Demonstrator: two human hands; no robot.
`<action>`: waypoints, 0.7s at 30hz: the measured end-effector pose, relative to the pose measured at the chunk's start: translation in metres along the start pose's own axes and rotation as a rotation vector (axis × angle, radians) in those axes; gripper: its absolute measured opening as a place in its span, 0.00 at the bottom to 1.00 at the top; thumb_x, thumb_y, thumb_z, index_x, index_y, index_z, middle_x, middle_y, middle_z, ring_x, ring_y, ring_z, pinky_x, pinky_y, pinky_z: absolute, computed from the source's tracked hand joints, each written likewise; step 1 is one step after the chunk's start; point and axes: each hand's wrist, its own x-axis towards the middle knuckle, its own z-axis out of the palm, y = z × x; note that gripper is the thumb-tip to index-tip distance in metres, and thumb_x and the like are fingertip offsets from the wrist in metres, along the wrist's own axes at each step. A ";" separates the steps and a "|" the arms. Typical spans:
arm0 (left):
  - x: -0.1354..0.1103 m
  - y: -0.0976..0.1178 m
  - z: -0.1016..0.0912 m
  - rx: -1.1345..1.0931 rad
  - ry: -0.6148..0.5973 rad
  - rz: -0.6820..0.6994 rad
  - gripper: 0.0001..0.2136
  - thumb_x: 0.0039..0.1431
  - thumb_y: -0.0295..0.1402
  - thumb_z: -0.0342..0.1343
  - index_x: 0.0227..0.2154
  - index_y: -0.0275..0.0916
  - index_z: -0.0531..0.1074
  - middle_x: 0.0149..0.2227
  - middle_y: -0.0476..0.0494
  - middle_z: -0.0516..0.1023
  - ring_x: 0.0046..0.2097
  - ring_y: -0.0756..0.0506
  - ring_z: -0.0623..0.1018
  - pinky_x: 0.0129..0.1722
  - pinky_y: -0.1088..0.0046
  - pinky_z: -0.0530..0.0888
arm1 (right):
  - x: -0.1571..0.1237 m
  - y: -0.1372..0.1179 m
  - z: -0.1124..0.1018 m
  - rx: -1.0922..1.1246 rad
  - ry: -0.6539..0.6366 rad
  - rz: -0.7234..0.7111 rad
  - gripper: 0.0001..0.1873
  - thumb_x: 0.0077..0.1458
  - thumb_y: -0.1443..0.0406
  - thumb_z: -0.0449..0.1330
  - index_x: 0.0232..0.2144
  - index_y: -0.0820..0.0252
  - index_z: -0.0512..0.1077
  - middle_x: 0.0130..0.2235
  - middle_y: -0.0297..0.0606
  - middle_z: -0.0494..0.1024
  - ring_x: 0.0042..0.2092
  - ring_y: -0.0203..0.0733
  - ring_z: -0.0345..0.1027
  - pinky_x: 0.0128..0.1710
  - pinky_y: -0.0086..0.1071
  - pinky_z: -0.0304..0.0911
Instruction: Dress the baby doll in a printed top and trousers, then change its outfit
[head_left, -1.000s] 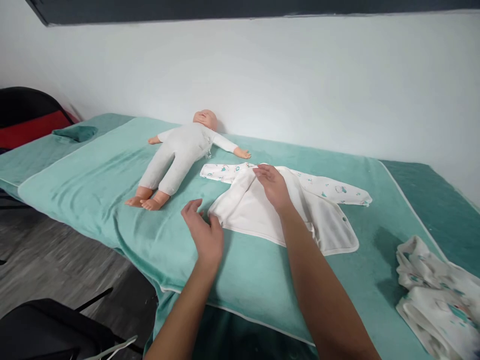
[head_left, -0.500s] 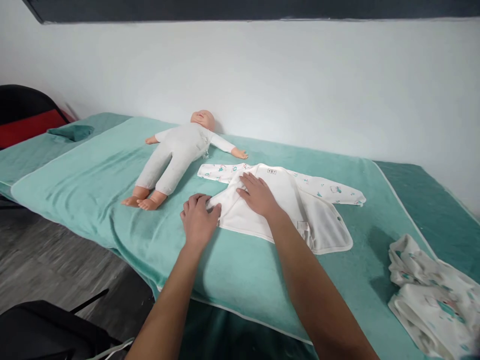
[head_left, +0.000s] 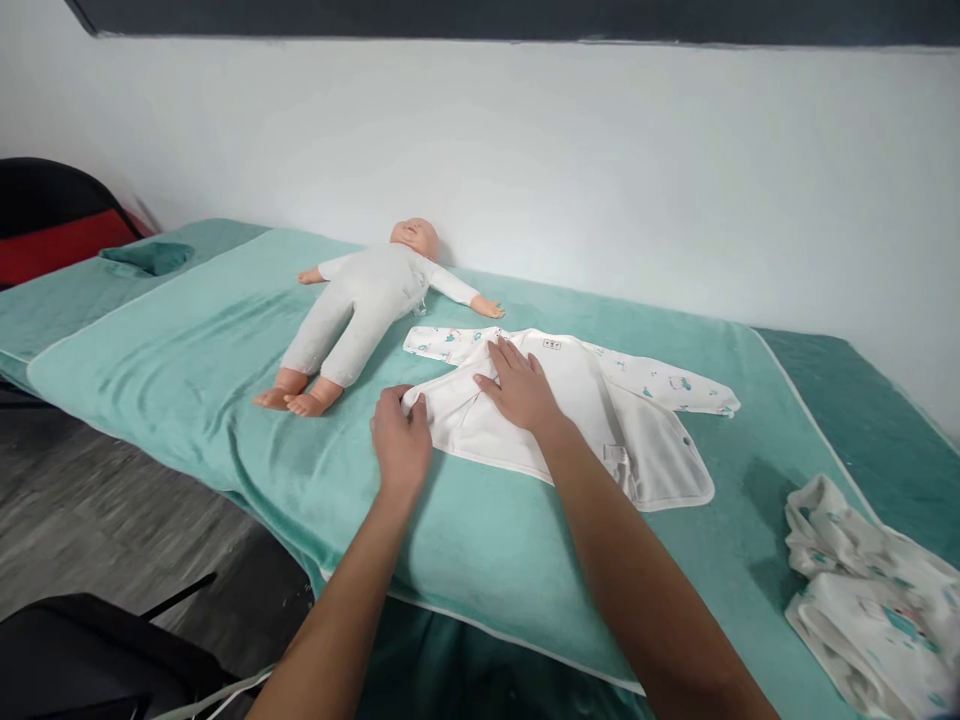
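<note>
A white baby shirt (head_left: pixel 592 400) with small teal prints on its sleeves lies spread open on a teal towel (head_left: pixel 187 370). My left hand (head_left: pixel 401 440) pinches the shirt's lower left corner, fingers curled on the cloth. My right hand (head_left: pixel 521 385) rests flat on the shirt's left front panel, fingers stretched out. A baby doll (head_left: pixel 360 305) in a pale grey suit lies on its back just left of the shirt, arms out, head toward the wall.
A crumpled white printed garment (head_left: pixel 870 590) lies at the right front of the bed. A folded dark teal cloth (head_left: pixel 146 257) sits far left. A black and red chair (head_left: pixel 52 225) stands beyond it, and a black object (head_left: pixel 90 660) is on the floor.
My left hand has moved from the bare towel onto the shirt's lower left corner and closed on it. My right hand slid from the collar down onto the left panel.
</note>
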 end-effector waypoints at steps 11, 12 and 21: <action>-0.010 0.002 -0.001 0.027 -0.040 0.060 0.11 0.65 0.34 0.48 0.48 0.42 0.68 0.44 0.41 0.78 0.41 0.41 0.77 0.43 0.64 0.72 | 0.041 0.004 0.000 -0.042 0.167 -0.062 0.26 0.62 0.72 0.47 0.60 0.55 0.69 0.58 0.43 0.75 0.59 0.54 0.60 0.57 0.49 0.55; -0.010 0.002 -0.001 0.028 -0.034 0.057 0.11 0.65 0.34 0.48 0.48 0.42 0.67 0.45 0.41 0.78 0.42 0.41 0.77 0.43 0.63 0.72 | 0.044 0.004 0.001 -0.049 0.166 -0.060 0.24 0.63 0.71 0.48 0.57 0.54 0.71 0.56 0.44 0.76 0.58 0.54 0.60 0.56 0.48 0.55; -0.011 0.000 0.002 0.044 0.136 0.232 0.16 0.59 0.22 0.47 0.50 0.37 0.67 0.50 0.33 0.70 0.53 0.39 0.72 0.52 0.58 0.72 | 0.057 -0.004 -0.001 -0.044 0.311 0.048 0.20 0.63 0.69 0.52 0.55 0.62 0.70 0.56 0.52 0.69 0.55 0.56 0.61 0.53 0.47 0.60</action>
